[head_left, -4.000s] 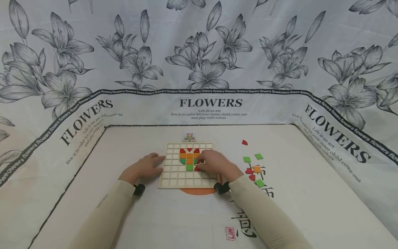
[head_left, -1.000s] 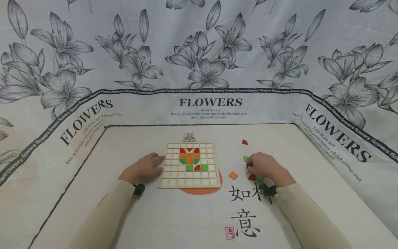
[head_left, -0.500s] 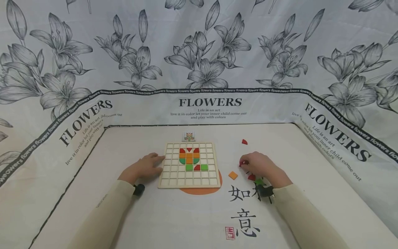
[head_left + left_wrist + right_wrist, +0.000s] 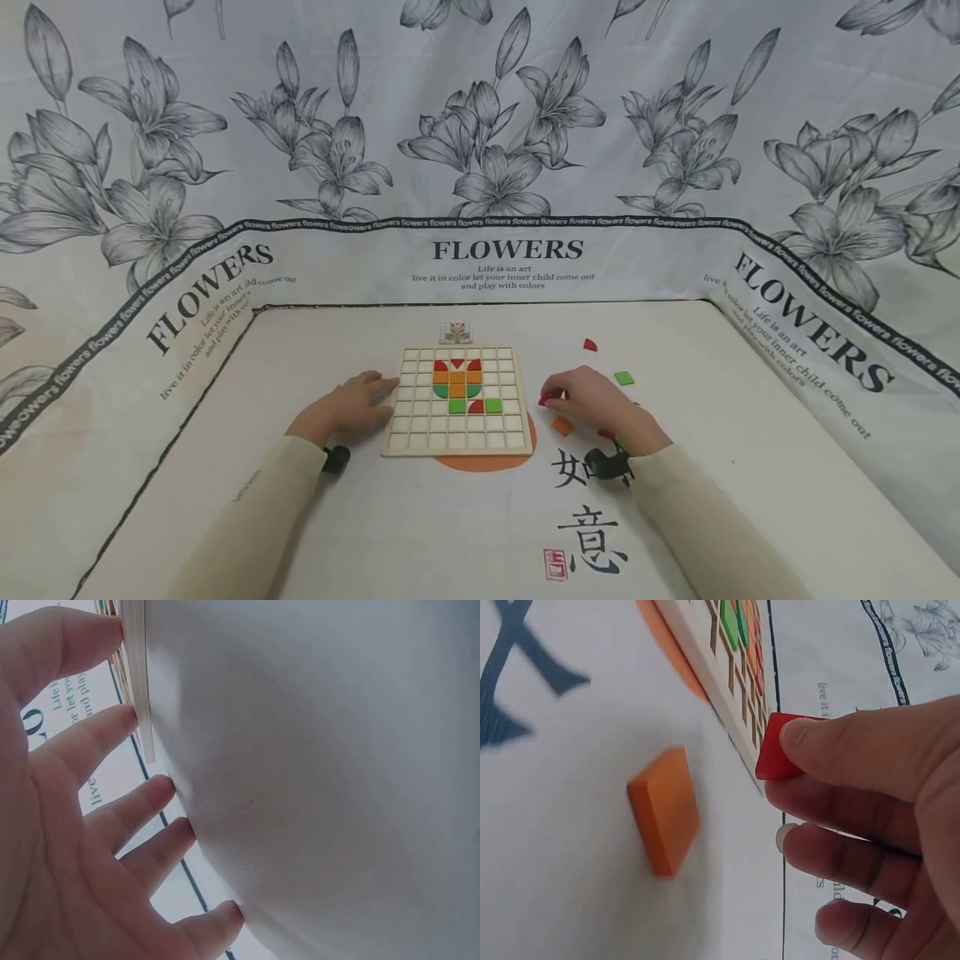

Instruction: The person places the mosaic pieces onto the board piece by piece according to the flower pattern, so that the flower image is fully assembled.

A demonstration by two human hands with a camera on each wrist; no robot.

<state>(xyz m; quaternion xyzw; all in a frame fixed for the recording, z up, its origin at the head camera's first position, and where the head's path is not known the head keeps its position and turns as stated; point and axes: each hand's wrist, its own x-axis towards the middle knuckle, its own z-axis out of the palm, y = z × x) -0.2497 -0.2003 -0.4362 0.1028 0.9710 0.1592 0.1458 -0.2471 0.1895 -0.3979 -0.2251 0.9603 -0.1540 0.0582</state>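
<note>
Right hand (image 4: 600,400): thumb and forefinger pinch red tile (image 4: 770,755), right of gridded wooden board (image 4: 457,423), near its edge | Left hand (image 4: 347,407): fingers spread, touching board's left edge | Advice: brace board lightly; square tile's straight edges to the grid before releasing.

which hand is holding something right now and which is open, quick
Left hand: open, fingers spread, touching the side of the grid board.
Right hand: holding a red piece, pinched between thumb and finger.
</note>
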